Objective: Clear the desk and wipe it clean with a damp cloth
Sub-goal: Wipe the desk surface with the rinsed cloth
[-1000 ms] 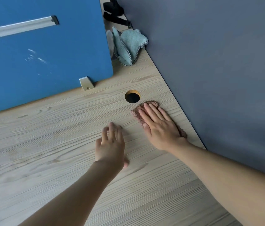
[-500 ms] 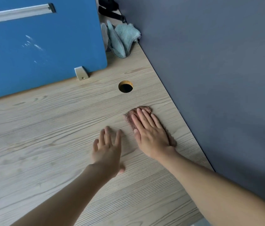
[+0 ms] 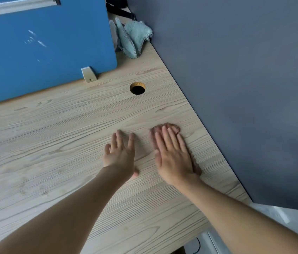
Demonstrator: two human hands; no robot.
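Wood-grain desk: brown cloth nr right edge, teal cloth far corner, blue divider at back, cable hole.

**A:** What does the cloth look like?

**B:** It's a small brownish-pink terry cloth, lying flat on the pale wood-grain laminate counter. The right grip presses on it with straight fingers and hides most of it. Only a blurred, fuzzy fringe shows past the fingertips, and a sliver beside the wrist.

**A:** Where on the counter?

**B:** Near the right edge, on the near side of the round cable hole and well apart from it.

**A:** And the counter's surface?

**B:** Grey-beige grain, with faint dull smudges toward the left.
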